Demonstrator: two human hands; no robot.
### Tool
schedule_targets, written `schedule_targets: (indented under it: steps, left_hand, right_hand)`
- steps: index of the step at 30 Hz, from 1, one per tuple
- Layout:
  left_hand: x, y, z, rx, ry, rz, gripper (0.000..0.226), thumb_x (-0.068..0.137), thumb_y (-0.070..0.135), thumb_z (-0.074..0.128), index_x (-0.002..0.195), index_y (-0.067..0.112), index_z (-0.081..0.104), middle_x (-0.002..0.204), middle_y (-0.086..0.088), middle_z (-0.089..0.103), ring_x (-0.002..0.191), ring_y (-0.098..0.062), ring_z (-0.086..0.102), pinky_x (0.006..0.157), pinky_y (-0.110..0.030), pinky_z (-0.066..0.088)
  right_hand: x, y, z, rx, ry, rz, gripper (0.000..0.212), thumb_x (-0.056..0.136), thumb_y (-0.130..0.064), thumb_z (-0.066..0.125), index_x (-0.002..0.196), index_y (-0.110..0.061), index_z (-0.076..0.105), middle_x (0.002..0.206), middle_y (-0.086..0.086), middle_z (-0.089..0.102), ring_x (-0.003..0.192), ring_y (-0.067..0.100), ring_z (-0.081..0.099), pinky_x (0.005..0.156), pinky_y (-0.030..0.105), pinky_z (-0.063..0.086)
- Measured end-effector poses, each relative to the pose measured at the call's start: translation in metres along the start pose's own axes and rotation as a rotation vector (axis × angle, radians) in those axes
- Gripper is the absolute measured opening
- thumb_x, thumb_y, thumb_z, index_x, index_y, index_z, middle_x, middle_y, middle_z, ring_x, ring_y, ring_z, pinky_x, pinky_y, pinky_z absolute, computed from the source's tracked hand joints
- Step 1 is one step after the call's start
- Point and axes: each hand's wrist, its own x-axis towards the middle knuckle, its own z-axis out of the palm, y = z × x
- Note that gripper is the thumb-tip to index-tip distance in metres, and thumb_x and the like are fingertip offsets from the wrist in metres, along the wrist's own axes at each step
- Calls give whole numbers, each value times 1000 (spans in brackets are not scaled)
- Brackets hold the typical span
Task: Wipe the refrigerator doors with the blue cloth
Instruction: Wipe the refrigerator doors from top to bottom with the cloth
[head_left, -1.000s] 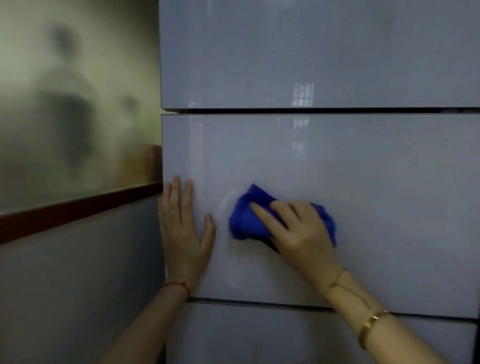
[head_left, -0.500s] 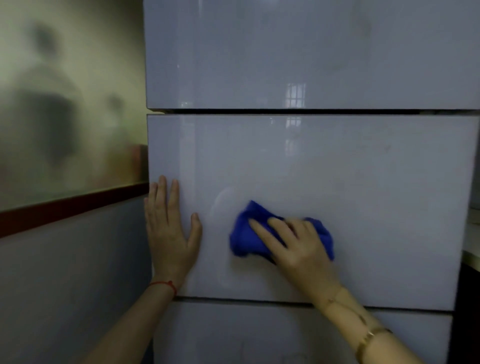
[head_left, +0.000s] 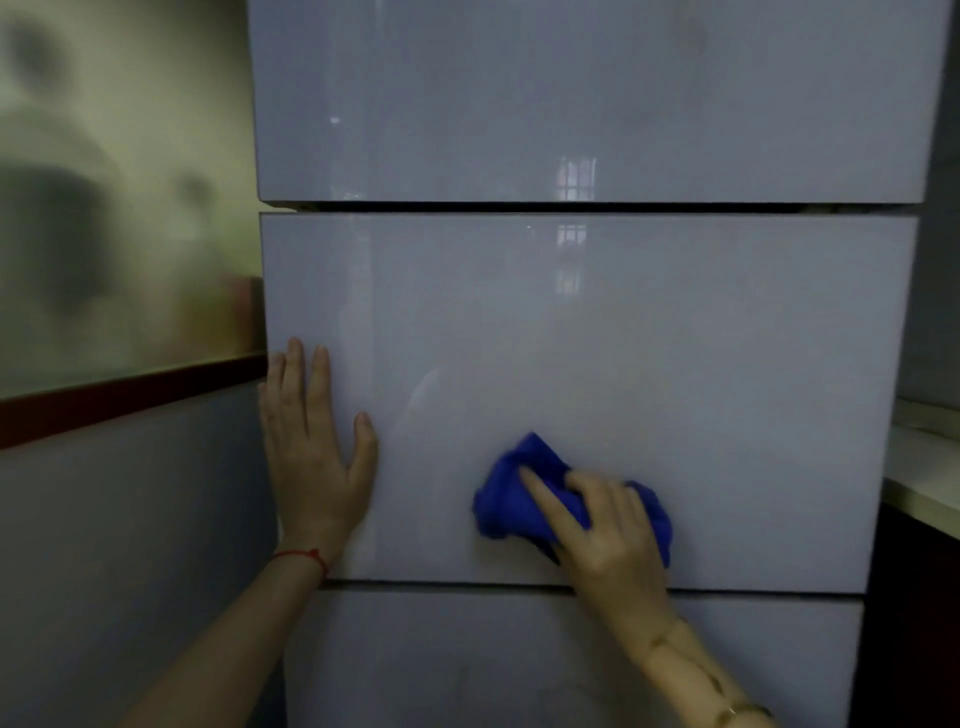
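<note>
The refrigerator (head_left: 597, 364) is filling most of the view, its glossy pale front showing three stacked doors: the top door (head_left: 597, 98), the middle door (head_left: 649, 364) and the bottom door (head_left: 519, 660), which is showing only in part. A counter surface (head_left: 924, 467) is sitting to the right, and a wall with a dark red rail (head_left: 130, 395) is running off to the left.

The left hand (head_left: 311, 457) is lying flat against the middle door's left edge, fingers straight, its grip released. The right hand (head_left: 608, 530) is pressing the blue cloth (head_left: 514, 499) against the lower part of the middle door, fingers partly curled over the bunched fabric, so it is grasping the cloth.

The cloth is wadded up, so I judge each pass is covering a narrow band and patches may be getting missed. Near the door's lower seam, the cloth could be snagging in the gap. Hard pressure could also be smearing the shiny panel, and the bracing palm may be leaving prints.
</note>
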Motion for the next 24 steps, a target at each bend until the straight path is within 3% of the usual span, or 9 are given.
schedule_targets:
  steps: [3,7,9,12,15,17,20,24]
  left_hand:
    - [1,1,0,-1,-7,-2,65,94,31,41,151,5,27,162,-13,19,152,-30,14,123,-52,17]
    - [0,1,1,-5,9,0,64,95,29,41,151,3,28,161,-14,21,152,-30,15,123,-52,17]
    - [0,2,1,-6,12,4,63,95,29,41,151,3,28,161,-14,21,151,-30,15,124,-52,16]
    - [0,1,0,-5,7,-2,63,95,30,41,151,4,27,161,-13,20,152,-30,15,124,-51,16]
    - [-1,0,0,-7,2,0,64,95,30,41,151,5,27,162,-13,20,152,-29,15,124,-51,17]
    - [0,0,0,-9,5,7,63,95,29,42,151,4,28,162,-13,20,152,-29,15,123,-52,18]
    - [0,0,0,-29,14,5,62,94,27,43,150,3,30,161,-14,22,152,-29,16,122,-54,20]
    - [-1,1,1,-33,16,0,62,94,26,45,150,3,30,160,-14,24,151,-29,17,121,-55,21]
  right_hand:
    - [-12,40,-13,-18,8,70,59,84,-8,63,138,-24,46,105,12,49,77,34,54,77,44,43]
    - [60,87,-27,16,195,477,39,92,-13,53,131,-14,53,102,19,50,87,35,50,78,44,41]
    - [104,82,-21,50,271,577,36,93,-17,55,128,-12,55,104,21,53,90,34,51,80,42,42]
    - [120,34,-1,33,208,384,39,93,-21,59,131,-18,52,107,17,54,90,31,51,79,42,44]
    - [67,-20,10,29,101,5,48,88,-9,65,133,-20,53,109,13,51,81,30,51,76,42,47]
    - [26,-23,7,25,35,-116,50,88,-5,62,134,-20,52,109,12,50,78,29,50,74,42,46]
    - [17,12,-6,33,43,62,56,85,-6,63,137,-23,48,107,12,50,83,32,52,81,44,42]
    - [105,39,-10,80,185,389,40,92,-15,60,132,-20,53,104,17,53,88,32,49,78,42,41]
